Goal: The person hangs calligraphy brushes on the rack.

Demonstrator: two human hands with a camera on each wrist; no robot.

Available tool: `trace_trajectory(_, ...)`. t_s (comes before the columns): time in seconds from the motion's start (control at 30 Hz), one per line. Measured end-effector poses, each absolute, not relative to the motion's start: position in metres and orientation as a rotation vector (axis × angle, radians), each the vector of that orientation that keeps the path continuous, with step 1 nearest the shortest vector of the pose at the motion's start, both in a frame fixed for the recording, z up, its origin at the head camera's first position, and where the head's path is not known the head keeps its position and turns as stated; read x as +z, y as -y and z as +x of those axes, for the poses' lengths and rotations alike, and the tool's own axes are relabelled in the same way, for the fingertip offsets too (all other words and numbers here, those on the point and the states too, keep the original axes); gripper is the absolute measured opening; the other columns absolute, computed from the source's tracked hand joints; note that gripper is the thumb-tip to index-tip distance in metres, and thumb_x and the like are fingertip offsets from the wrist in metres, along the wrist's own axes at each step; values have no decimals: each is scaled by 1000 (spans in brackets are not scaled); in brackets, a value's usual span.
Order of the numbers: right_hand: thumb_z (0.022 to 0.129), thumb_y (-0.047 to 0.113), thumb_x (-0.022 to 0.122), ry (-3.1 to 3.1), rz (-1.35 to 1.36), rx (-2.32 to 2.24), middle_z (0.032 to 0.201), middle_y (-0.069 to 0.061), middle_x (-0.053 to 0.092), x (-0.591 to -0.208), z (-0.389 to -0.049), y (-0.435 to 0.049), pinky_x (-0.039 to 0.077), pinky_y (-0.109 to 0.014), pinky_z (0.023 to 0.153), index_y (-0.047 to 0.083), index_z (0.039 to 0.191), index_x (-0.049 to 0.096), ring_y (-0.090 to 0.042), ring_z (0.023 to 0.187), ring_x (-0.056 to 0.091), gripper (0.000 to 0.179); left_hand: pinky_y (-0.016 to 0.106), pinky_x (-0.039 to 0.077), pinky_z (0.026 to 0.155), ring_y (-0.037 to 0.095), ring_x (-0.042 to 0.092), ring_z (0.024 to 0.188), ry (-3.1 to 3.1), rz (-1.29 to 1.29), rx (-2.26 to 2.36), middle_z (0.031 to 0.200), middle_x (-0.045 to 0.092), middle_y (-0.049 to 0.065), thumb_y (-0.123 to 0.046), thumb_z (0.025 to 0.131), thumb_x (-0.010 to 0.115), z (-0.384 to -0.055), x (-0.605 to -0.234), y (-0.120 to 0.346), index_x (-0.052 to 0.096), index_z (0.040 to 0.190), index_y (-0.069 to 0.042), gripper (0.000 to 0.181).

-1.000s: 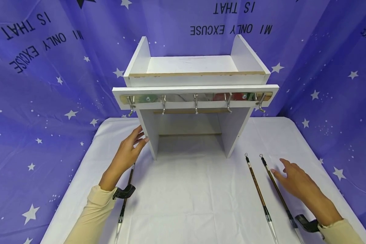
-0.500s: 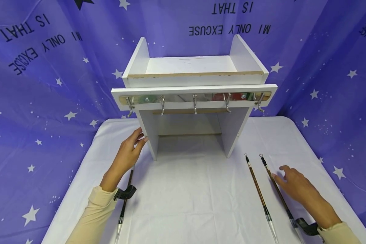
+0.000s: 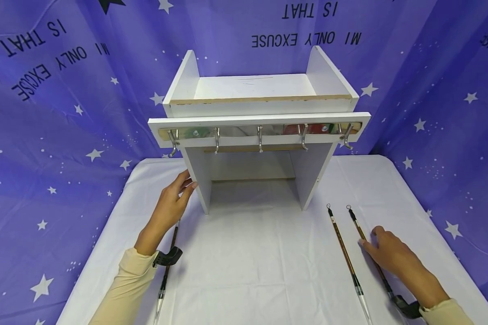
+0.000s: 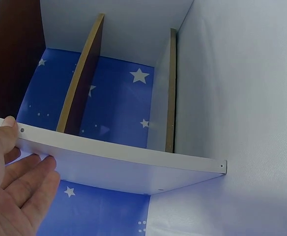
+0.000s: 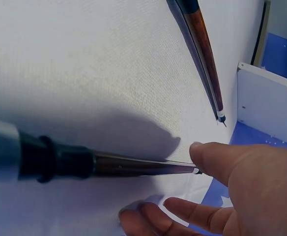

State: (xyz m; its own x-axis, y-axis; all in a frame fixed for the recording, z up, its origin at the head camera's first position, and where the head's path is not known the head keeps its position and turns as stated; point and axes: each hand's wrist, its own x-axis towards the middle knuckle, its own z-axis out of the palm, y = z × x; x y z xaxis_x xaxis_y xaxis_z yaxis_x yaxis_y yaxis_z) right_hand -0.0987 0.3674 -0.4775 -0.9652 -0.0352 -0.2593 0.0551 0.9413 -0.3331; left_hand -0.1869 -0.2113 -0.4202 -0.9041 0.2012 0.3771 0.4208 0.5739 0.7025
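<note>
A white wooden shelf unit (image 3: pixel 264 107) with a row of metal hooks (image 3: pixel 260 137) stands at the table's far middle. My left hand (image 3: pixel 171 203) holds the front edge of its left side panel (image 4: pixel 133 169), thumb over the edge, fingers against the outer face. Over the far-right slim brown rod (image 3: pixel 359 232) hovers my right hand (image 3: pixel 394 253), thumb and fingers spread apart on either side of it. That rod has a loop at its tip, and a black collar (image 5: pixel 70 160) beside a pale section. Another such rod (image 3: pixel 341 243) lies just left of it.
A third rod (image 3: pixel 164 275) lies under my left forearm. White cloth covers the table (image 3: pixel 244 271). A purple star-patterned curtain (image 3: pixel 65 135) hangs behind and on both sides. The hook board juts forward above the shelf's lower opening.
My right hand has come lower and nearer over the far-right rod, its fingers bending a little. The left hand keeps its place on the shelf panel.
</note>
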Motion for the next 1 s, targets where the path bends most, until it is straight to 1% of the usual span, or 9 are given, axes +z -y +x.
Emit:
trace_trajectory(0.13,104,34,65,-2854,4,-493,102,-33,63,-479,-97,-367,52,-58,72,-18,122,48,-42,88,64,58,55,52,111,38,64,132,2557,-510,-1239,148,61,19,-18,112,54,-187,-420,211,48,156,-9,46)
trace_trajectory(0.27,102,32,68,-2860,4,-485,105,-35,62,-481,-96,-367,53,-59,73,-18,123,48,-46,92,64,58,54,52,112,38,63,133,2567,-504,-1246,149,61,18,-19,112,54,-187,-420,212,48,157,-9,46)
trace_trajectory(0.4,101,29,69,-2861,6,-485,107,-36,63,-482,-95,-367,53,-60,74,-18,125,48,-48,94,64,56,55,52,112,38,63,133,2574,-504,-1249,150,60,18,-20,113,54,-187,-420,212,47,157,-9,46)
trace_trajectory(0.67,100,21,71,-2904,-24,-496,96,-30,64,-486,-92,-365,52,-58,70,-16,119,48,-43,86,64,47,57,51,111,38,63,133,2576,-513,-1243,152,58,18,-21,113,52,-187,-420,212,46,158,-10,46)
trace_trajectory(1.0,100,17,70,-2971,-41,-517,92,-26,64,-490,-89,-363,52,-57,67,-15,117,50,-38,81,63,41,58,51,111,40,63,132,2573,-505,-1237,153,57,19,-21,113,52,-188,-421,211,46,157,-9,46)
